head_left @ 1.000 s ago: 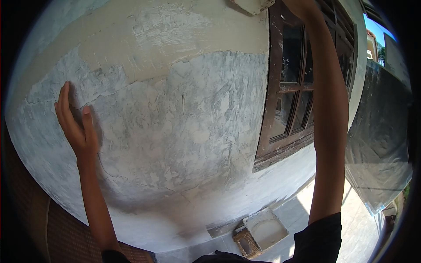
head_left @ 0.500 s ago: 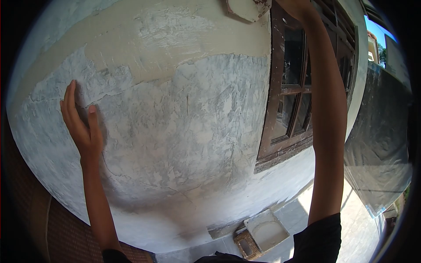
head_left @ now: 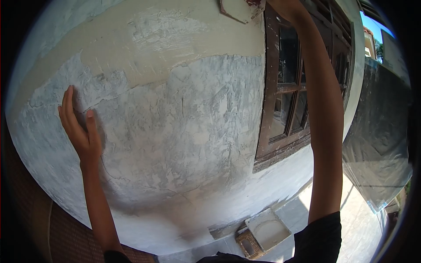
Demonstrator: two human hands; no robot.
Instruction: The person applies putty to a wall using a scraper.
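My left hand (head_left: 81, 127) rests against the plastered wall (head_left: 188, 118) on the left, fingers extended and thumb apart, holding nothing. At the top edge of the view, my right hand (head_left: 285, 8) is raised and partly cut off by the frame. It grips a flat plastering trowel (head_left: 237, 9), of which only the lower part shows, with a pale smeared face and a reddish-brown worn edge. The trowel is against or close to the wall, beside the window frame. A smooth beige coat (head_left: 153, 52) covers the upper wall, with rough grey-white patches below it.
A brown wooden window (head_left: 285, 96) with glass panes lies behind my right forearm. Below, a pale square tray (head_left: 268, 230) sits on a brown woven crate (head_left: 249, 245) on the tiled floor. Dark plastic sheeting (head_left: 379, 131) hangs at the right.
My right hand and the trowel have shifted slightly left and up in the view. The left hand stays on the wall, and the whole view has turned a little.
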